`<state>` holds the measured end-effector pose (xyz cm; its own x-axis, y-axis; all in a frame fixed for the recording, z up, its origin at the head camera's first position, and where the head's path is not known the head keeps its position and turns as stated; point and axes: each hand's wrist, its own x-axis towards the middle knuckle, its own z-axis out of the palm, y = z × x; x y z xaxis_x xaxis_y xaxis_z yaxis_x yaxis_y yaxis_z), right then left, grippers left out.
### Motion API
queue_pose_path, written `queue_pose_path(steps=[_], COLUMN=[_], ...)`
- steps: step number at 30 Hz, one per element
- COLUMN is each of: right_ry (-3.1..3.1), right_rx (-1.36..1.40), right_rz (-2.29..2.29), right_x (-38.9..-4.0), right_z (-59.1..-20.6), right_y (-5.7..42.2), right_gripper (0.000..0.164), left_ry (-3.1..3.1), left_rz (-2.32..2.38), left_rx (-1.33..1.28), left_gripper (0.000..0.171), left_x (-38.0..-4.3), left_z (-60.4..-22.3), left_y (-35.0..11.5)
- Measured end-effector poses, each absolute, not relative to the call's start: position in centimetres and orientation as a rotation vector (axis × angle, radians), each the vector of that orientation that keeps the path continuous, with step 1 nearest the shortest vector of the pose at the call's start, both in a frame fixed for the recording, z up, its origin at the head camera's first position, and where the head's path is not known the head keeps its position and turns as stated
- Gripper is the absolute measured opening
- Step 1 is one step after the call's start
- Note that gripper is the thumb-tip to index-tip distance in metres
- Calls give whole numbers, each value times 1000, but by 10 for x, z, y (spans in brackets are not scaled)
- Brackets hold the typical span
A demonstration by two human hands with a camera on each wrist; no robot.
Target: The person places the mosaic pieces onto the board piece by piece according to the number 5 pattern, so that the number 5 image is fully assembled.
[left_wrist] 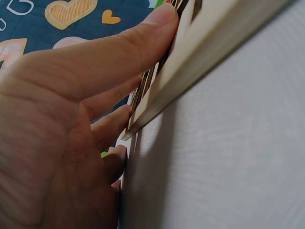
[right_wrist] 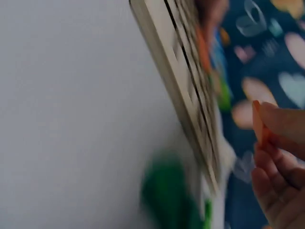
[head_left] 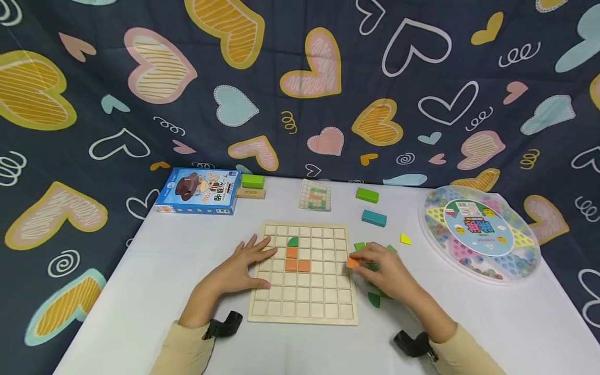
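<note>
A wooden grid board (head_left: 302, 321) lies on the white table. My left hand (head_left: 234, 271) rests on its left edge with fingers spread; in the left wrist view the thumb (left_wrist: 159, 19) touches the board's rim. At the board's right edge my right hand (head_left: 389, 271) pinches an orange square tile (head_left: 352, 262) between thumb and fingers. The right wrist view shows that tile (right_wrist: 258, 125) held off the board. On the grid sit a green rounded tile (head_left: 292, 241) and, below it, three orange squares (head_left: 291, 265) in an L. Several green tiles (head_left: 374, 299) lie partly hidden under my right hand.
Behind the board stands a patterned card (head_left: 315, 195). A blue box (head_left: 199, 191) and blocks (head_left: 252, 181) are at back left. Green (head_left: 367, 195) and teal (head_left: 374, 217) blocks, a yellow triangle (head_left: 405, 239) and a round game case (head_left: 480, 234) lie to the right.
</note>
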<state>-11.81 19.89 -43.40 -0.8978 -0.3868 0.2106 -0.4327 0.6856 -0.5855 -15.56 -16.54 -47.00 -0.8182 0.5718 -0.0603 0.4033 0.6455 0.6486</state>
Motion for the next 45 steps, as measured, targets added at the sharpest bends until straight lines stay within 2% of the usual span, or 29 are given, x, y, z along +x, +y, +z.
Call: queue_pose_path(steps=[4, 8, 21, 26, 37, 45], right_ry=[-2859, -2940, -2949, -2918, -2886, -3027], right_rx=[863, 976, 1015, 833, 199, 96], right_rz=[1030, 913, 801, 932, 847, 827], right_x=[-135, -145, -148, -149, -171, -178], right_z=[-442, -451, -449, -444, -445, -445], right_y=[160, 140, 134, 160, 282, 299], right_gripper=[28, 26, 32, 36, 30, 16], left_ry=[2594, 2588, 2606, 2606, 2602, 2612], left_rz=[956, 954, 963, 962, 947, 939], left_rx=[792, 793, 793, 772, 782, 791], left_gripper=[85, 84, 84, 85, 84, 84], left_x=[-154, -152, -156, -154, -155, -155], left_z=[-471, -472, -471, -474, -469, -471], left_y=[-164, -163, -164, -165, -166, -166])
